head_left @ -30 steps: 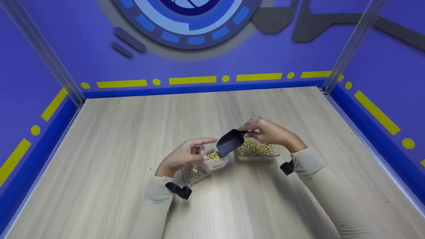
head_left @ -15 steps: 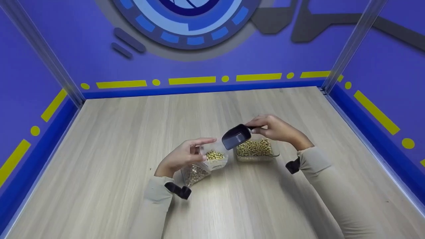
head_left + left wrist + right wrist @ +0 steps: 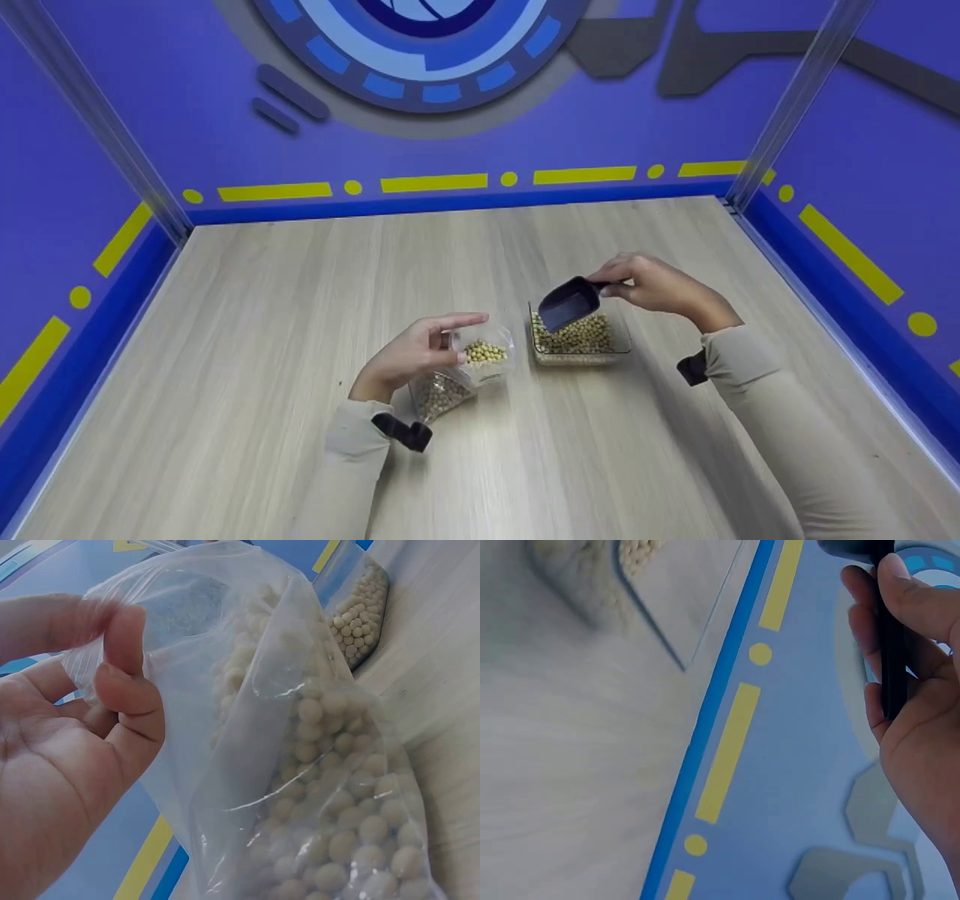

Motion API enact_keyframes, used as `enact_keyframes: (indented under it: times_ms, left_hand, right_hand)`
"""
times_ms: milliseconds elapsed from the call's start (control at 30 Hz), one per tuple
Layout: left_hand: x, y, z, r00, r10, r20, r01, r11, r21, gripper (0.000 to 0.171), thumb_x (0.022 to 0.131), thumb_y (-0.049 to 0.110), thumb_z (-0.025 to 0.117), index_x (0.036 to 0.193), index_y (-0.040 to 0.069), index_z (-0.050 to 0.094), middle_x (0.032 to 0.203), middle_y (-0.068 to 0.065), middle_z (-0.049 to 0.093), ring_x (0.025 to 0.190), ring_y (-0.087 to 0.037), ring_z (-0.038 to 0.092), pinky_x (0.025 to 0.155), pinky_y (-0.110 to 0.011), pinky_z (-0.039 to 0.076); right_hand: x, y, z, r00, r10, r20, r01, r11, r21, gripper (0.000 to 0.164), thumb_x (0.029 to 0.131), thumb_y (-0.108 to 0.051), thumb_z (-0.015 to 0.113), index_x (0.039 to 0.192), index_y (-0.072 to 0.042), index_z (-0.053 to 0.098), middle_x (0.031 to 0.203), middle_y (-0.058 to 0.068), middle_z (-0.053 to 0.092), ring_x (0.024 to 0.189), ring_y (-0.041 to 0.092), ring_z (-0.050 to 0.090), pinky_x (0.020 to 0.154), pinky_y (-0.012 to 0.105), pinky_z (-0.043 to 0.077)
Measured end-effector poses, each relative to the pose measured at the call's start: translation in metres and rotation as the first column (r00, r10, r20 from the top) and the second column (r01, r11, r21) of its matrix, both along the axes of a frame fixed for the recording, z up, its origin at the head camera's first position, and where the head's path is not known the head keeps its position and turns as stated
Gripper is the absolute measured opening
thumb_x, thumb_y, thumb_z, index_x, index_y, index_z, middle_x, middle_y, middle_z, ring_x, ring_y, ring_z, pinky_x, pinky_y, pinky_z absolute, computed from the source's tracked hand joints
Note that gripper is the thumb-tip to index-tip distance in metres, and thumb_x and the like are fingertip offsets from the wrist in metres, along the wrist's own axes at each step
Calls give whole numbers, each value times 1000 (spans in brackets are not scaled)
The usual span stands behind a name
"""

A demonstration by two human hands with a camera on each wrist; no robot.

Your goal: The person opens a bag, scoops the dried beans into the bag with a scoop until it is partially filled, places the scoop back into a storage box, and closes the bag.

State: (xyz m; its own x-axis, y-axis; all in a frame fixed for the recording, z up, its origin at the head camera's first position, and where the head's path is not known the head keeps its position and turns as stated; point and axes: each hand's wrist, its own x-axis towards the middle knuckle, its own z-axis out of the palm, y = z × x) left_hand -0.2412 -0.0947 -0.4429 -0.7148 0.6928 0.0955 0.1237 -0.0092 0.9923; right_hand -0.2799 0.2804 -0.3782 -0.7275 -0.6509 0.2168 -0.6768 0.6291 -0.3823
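Note:
My left hand (image 3: 409, 352) pinches the rim of a clear plastic bag (image 3: 217, 802) and holds its mouth spread. Pale round beans (image 3: 337, 840) fill the bag's lower part, and some show through the mouth in the head view. By its handle my right hand (image 3: 660, 289) grips a black scoop (image 3: 568, 302). The scoop hangs tilted above a clear rectangular container (image 3: 621, 341) of the same kind of beans; its hollow looks bare. In the right wrist view, fingers and thumb wrap the black handle (image 3: 893, 652), while most of the scoop's bowl is cut off.
Bag and container stand apart on a light wood-grain table (image 3: 262, 375), the container to the right. Blue-purple panels (image 3: 480, 142) with yellow marks border the table at the back and both sides. Each wrist carries a black strap mount (image 3: 403, 433).
My right hand has carried the scoop rightward, away from the bag's mouth to above the container. The left hand and bag have hardly moved.

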Motion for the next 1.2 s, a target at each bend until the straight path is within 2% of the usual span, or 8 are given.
enact_keyframes:
  times_ms: [233, 400, 567, 733, 967, 1200]
  left_hand:
    - [0, 0, 0, 1000, 9, -12, -9, 1000, -9, 58, 84, -5, 61, 140, 1, 47, 78, 0, 49, 65, -5, 44, 58, -16, 44]
    - [1, -1, 0, 1000, 5, -11, -5, 1000, -14, 58, 84, -4, 61, 141, 1, 47, 78, 0, 49, 65, -4, 44, 59, -17, 44]
    - [1, -1, -1, 1000, 9, -11, -10, 1000, -26, 59, 84, -4, 61, 141, 3, 47, 78, -1, 48, 63, -4, 43, 58, -18, 43]
    - [0, -1, -2, 1000, 6, -20, -6, 1000, -25, 59, 83, -7, 58, 141, 1, 47, 76, -1, 47, 61, -4, 40, 55, -19, 39]
    - [1, -1, -2, 1000, -6, -10, 5, 1000, -14, 58, 84, -7, 58, 141, 1, 47, 78, -2, 48, 62, -5, 41, 55, -19, 40]
    - [1, -1, -2, 1000, -9, -21, 9, 1000, -17, 59, 84, -6, 59, 141, 1, 46, 80, -3, 49, 63, -5, 41, 55, -19, 40]
  right_hand:
    - [1, 11, 8, 999, -21, -40, 27, 988, 149, 26, 83, 3, 67, 108, -2, 73, 99, 12, 72, 91, 30, 65, 84, 47, 48]
    - [5, 12, 16, 997, -65, -29, 71, 965, 251, 26, 84, 2, 66, 109, -3, 73, 98, 10, 72, 92, 30, 63, 86, 49, 40]
    - [9, 10, 21, 996, -78, -43, 88, 937, 339, 27, 85, 2, 65, 110, -6, 73, 96, 8, 72, 89, 29, 60, 84, 47, 38]
    - [11, 7, 24, 994, -66, -86, 96, 903, 420, 23, 84, 2, 66, 102, -9, 76, 88, 6, 71, 82, 26, 57, 81, 43, 36]
    - [15, 1, 27, 990, -36, -135, 97, 873, 479, 20, 81, 0, 70, 97, -9, 76, 81, 5, 69, 77, 23, 55, 76, 40, 34]
    - [18, -5, 25, 975, 28, -222, 102, 827, 554, 13, 77, -1, 74, 86, -9, 76, 73, 4, 65, 71, 24, 53, 69, 38, 34]
